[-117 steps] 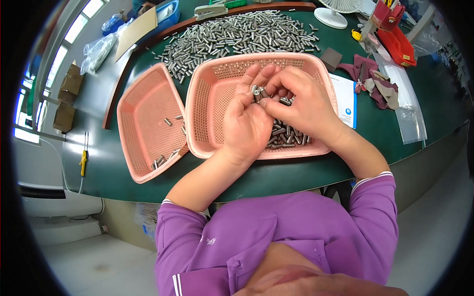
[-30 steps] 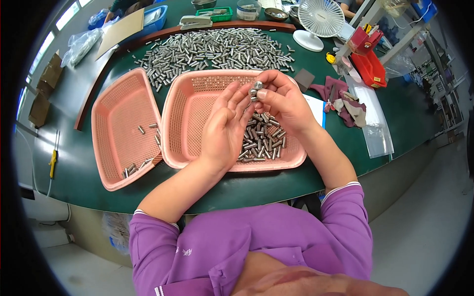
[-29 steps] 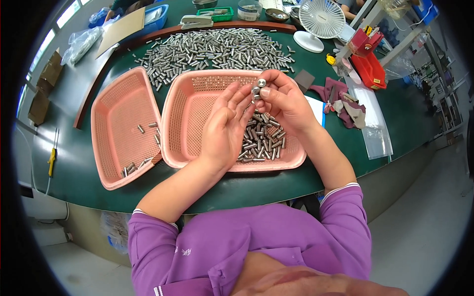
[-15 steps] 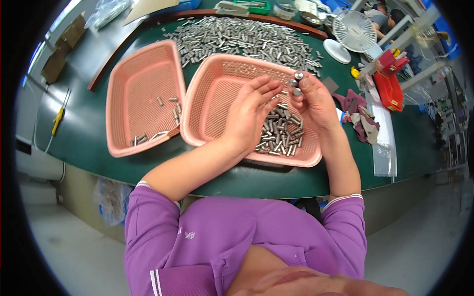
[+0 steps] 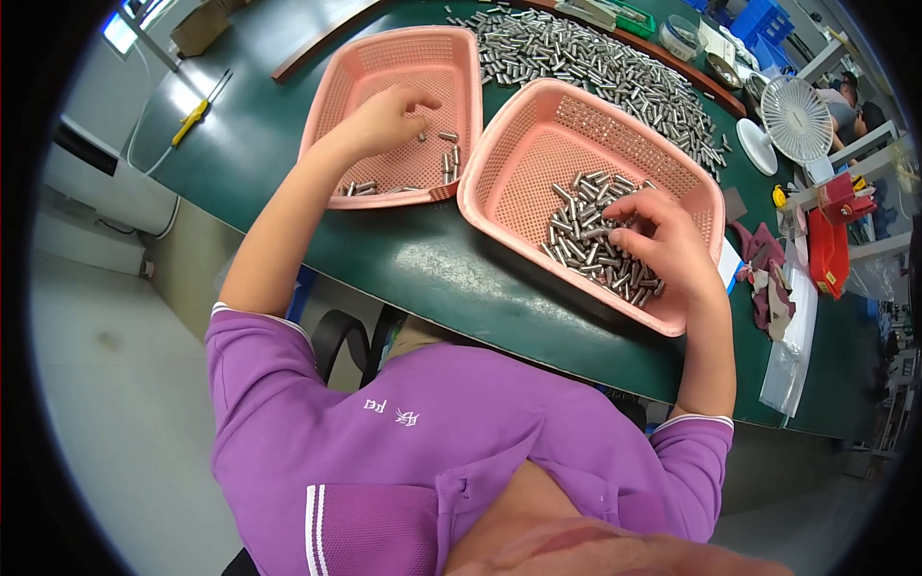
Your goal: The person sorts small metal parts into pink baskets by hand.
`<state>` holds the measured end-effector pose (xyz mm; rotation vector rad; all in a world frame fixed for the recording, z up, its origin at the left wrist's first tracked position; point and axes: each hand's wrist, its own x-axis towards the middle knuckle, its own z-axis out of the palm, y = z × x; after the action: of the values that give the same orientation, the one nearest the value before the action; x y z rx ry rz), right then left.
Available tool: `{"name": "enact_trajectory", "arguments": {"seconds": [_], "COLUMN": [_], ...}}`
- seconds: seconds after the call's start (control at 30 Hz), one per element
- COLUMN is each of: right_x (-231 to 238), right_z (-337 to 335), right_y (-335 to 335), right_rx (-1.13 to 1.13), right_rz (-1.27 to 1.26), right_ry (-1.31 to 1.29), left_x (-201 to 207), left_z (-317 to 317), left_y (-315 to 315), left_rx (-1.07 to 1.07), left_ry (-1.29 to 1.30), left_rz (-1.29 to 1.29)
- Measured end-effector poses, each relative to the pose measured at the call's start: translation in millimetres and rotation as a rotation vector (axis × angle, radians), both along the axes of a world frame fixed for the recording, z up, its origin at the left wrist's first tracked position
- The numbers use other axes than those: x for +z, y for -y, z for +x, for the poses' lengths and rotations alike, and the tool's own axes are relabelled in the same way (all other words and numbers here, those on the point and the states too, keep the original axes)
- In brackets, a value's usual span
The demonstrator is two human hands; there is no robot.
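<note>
Rags point(image 5: 771, 288) and fan point(image 5: 795, 117) right of pin basket point(image 5: 519, 173)

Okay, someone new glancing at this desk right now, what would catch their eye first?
Probably the big heap of small metal pins spread across the far side of the green table. Next come two pink baskets side by side in front of it, the left one with a few pins under the left hand, the right one with many more by the right hand. A white fan stands at the far right.

Wht. lettering point(image 5: 391, 413) on purple shirt point(image 5: 480, 418) is too sm. to read.
</note>
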<state>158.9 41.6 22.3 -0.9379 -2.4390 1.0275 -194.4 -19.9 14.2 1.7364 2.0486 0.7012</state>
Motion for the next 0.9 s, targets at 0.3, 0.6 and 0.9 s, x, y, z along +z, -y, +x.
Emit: {"name": "enact_trajectory", "arguments": {"seconds": [0.3, 0.6, 0.9], "right_x": [-11, -4, -1], "right_z": [1, -1, -4], "right_y": [-4, -1, 4], "right_rx": [-0.027, -0.055, -0.076], "right_rz": [0.118, -0.011, -0.023], "right_ry": [-0.026, -0.017, -0.063], "left_x": [-19, 15, 14], "left_z": [10, -18, -12], "left_y": [0, 32, 48], "left_rx": [-0.354, -0.278, -0.086], "left_ry": [-0.077, 0.048, -0.407], "left_rz": [-0.099, -0.323, -0.640]}}
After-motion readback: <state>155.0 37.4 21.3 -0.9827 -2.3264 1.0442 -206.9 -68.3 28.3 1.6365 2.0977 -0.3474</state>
